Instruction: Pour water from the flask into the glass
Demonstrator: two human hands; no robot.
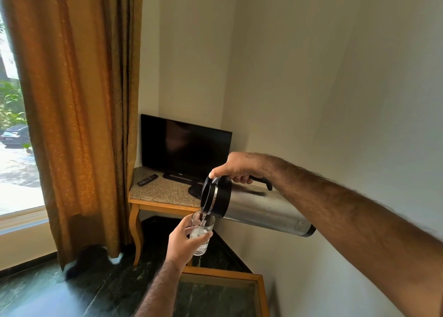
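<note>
A steel flask (261, 210) with a black lid and black handle is tipped almost level, spout to the left. My right hand (236, 167) grips its handle from above. A thin stream of water falls from the spout into a clear glass (201, 232) held just beneath. My left hand (183, 241) wraps around the glass from the left and holds it upright in the air. The glass is roughly half full.
A black television (185, 146) and a remote (147, 179) sit on a stone-topped wooden table (158, 194) in the corner behind. A glass-topped wooden table (223, 292) lies below my hands. An orange curtain (79, 125) hangs at the left by a window.
</note>
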